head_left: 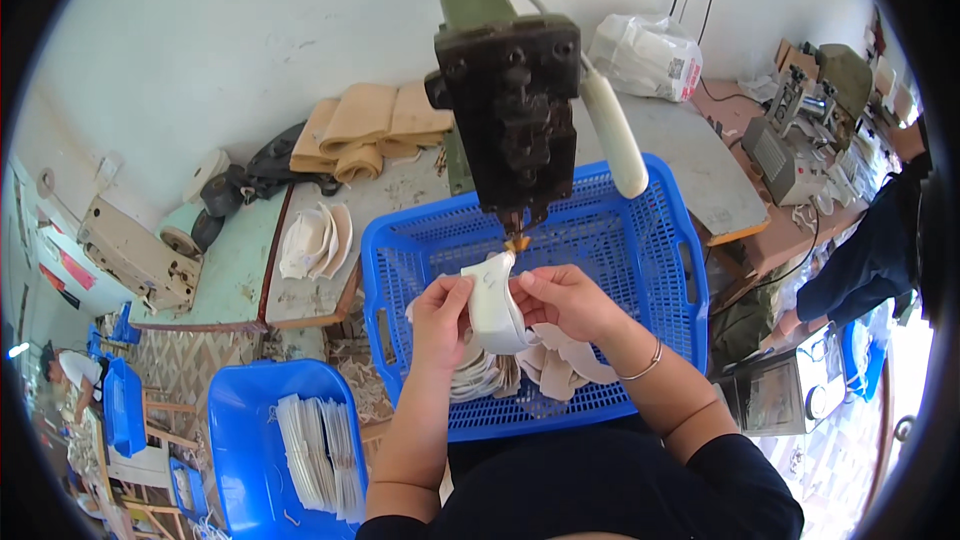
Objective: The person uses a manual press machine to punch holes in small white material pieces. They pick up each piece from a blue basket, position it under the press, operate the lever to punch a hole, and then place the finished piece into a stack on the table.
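A white, curved piece that looks like part of a shoe upper (492, 305) is pinched between both hands, its top edge right below the head of a dark machine (515, 120). On its left side my left hand (440, 315) closes thumb and fingers on it. My right hand (568, 302) grips the opposite edge, fingers bent and partly hidden behind the piece. Beneath the hands, a blue plastic basket (655, 310) holds a stack of pale pieces (485, 375) and several loose beige pieces (565, 360).
A pale lever (612, 135) hangs on the machine's right. Curved white pieces (318, 240) and folded tan sheets (370, 125) lie on the table to the left. A blue tub (240, 430) with bundled white strips stands lower left. Another person's arm (785, 325) shows at right.
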A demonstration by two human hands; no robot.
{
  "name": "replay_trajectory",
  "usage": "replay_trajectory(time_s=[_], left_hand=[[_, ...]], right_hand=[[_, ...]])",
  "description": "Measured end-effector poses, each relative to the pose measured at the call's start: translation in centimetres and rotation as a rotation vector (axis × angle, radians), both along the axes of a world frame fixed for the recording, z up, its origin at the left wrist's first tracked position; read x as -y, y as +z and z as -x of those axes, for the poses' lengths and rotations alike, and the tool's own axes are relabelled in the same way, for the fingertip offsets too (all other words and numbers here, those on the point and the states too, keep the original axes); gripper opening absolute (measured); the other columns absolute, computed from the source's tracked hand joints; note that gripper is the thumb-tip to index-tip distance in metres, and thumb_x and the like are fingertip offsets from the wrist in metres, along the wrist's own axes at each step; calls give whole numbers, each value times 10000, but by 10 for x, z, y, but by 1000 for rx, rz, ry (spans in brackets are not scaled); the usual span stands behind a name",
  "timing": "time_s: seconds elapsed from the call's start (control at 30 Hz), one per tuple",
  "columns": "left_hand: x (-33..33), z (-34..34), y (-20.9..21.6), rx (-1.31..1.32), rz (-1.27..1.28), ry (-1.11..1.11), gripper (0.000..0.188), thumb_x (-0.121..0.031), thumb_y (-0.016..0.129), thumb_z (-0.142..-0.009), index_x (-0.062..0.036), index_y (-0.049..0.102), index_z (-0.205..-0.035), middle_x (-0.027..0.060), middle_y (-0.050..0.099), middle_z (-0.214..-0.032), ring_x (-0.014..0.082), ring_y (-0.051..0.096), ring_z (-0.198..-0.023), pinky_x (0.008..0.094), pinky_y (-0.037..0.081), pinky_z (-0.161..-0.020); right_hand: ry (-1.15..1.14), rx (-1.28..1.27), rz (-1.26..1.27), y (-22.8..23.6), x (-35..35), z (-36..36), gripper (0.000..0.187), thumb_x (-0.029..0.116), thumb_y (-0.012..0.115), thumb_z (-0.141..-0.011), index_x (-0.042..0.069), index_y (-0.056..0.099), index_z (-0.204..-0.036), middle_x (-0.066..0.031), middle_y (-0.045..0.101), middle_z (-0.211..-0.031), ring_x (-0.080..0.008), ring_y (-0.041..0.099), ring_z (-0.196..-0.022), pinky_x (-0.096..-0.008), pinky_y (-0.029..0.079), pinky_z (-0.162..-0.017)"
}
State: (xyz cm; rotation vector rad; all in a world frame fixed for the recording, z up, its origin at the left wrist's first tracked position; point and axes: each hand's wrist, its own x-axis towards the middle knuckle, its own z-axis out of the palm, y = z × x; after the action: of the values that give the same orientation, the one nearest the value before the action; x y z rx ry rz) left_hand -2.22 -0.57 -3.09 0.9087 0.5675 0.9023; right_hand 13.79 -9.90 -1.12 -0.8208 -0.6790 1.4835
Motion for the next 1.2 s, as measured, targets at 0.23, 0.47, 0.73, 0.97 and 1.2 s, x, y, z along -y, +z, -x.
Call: replay_trajectory(time_s=[0.23, 0.47, 0.73, 0.97, 1.2], left_hand=[[14, -1, -25, 42, 244, -150, 321, -247, 506, -889, 5, 542, -1085, 98, 620, -961, 180, 617, -837, 299, 520, -717], [18, -3, -23, 50, 319, -174, 378, -274, 510, -879, 10, 524, -1128, 118, 612, -1009, 198, 616, -872, 315, 519, -742], [32, -8, -16, 29, 231, -50, 198, -193, 537, -877, -14, 568, -955, 68, 620, -863, 133, 607, -729, 254, 513, -622], [32, -9, -7, -63, -177, -6, 115, -77, 634, -806, -24, 572, -887, 17, 594, -779, 63, 520, -681, 201, 423, -632], [22, -17, 1, -97, -248, -77, 163, -140, 574, -856, -12, 589, -955, 34, 615, -816, 86, 551, -716, 212, 434, -651]], right_hand=[[30, -73, 29, 2, 14, 1, 264, 184, 558, -869, -33, 578, -1019, -108, 627, -906, -169, 621, -821, -285, 516, -747], [-9, -112, 81, -3, 12, 1, 246, 172, 597, -842, -19, 588, -997, -94, 630, -892, -152, 624, -797, -271, 521, -739], [-46, -62, 101, -10, 13, 1, 227, 147, 621, -820, -21, 591, -969, -80, 622, -852, -132, 612, -770, -256, 510, -710], [-192, 274, -58, -11, 20, -4, 163, 79, 615, -809, -24, 609, -935, -43, 620, -831, -77, 564, -748, -214, 460, -674], [-233, 155, -46, -9, 17, -14, 190, 87, 593, -828, -30, 594, -978, -69, 623, -885, -118, 591, -798, -260, 493, -711]])
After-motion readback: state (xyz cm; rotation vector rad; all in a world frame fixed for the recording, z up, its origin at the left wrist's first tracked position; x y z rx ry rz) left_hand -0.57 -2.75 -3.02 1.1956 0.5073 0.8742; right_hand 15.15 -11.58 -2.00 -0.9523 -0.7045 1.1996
